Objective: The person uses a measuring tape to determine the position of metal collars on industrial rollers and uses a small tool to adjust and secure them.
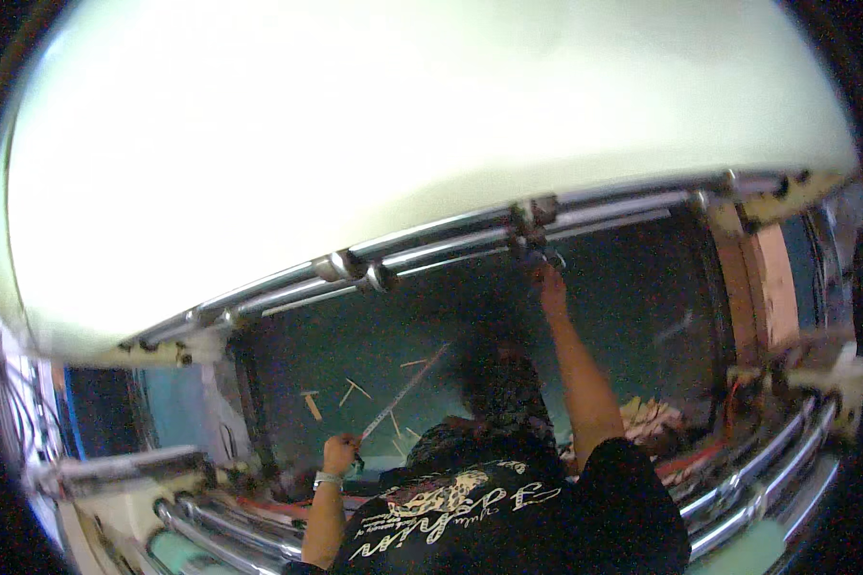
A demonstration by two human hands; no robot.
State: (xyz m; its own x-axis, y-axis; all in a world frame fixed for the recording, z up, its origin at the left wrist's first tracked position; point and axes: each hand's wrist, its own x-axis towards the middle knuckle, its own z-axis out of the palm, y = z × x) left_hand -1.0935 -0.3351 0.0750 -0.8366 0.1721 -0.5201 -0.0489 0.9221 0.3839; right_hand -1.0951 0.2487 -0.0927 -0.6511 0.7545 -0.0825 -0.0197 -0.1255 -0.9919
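Neither my left hand nor my right hand shows. Below the middle, a person in a black printed shirt (pixel 450 517) leans forward, back toward me. That person's left hand (pixel 340 450), with a pale band at the wrist, is closed near one end of a long thin measuring strip (pixel 402 398) with marks along it; tape or ruler, I cannot tell. The strip slants up and right over a dark green surface (pixel 297 335). The person's right hand (pixel 548 280) reaches up beside a clamp (pixel 527 230) on the metal rods (pixel 441 251); its fingers are blurred, and what it grips is unclear.
A large bright white panel (pixel 355 115) fills the top. Several thin light strips (pixel 355 391) lie on the green surface. Pale scraps (pixel 650 422) are heaped right of the person. More shiny rods (pixel 767 479) run at lower right and lower left (pixel 225 537).
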